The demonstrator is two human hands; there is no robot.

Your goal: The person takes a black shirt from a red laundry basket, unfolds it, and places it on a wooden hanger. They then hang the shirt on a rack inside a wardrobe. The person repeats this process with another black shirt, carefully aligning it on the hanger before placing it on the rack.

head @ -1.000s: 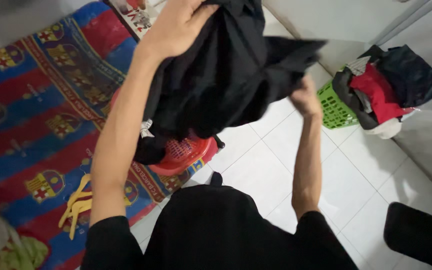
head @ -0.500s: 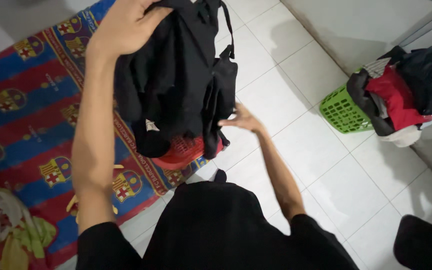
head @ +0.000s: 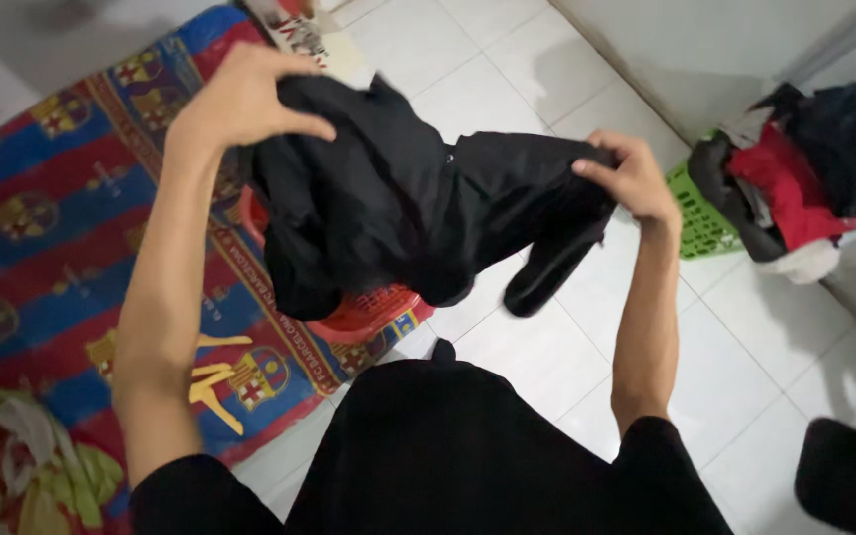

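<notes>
- Left hand [head: 245, 99] pinches one end of the black garment [head: 398, 198], grip pressed together on the cloth.
- Right hand [head: 631, 178] clamps the other end.
- Garment hangs above the red basket [head: 369, 312], beside the green basket [head: 700, 223].

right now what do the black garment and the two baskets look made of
Black garment: soft matte cloth, it droops and folds between both hands. Red basket and green basket: likely moulded plastic, glossy with lattice holes.
</notes>
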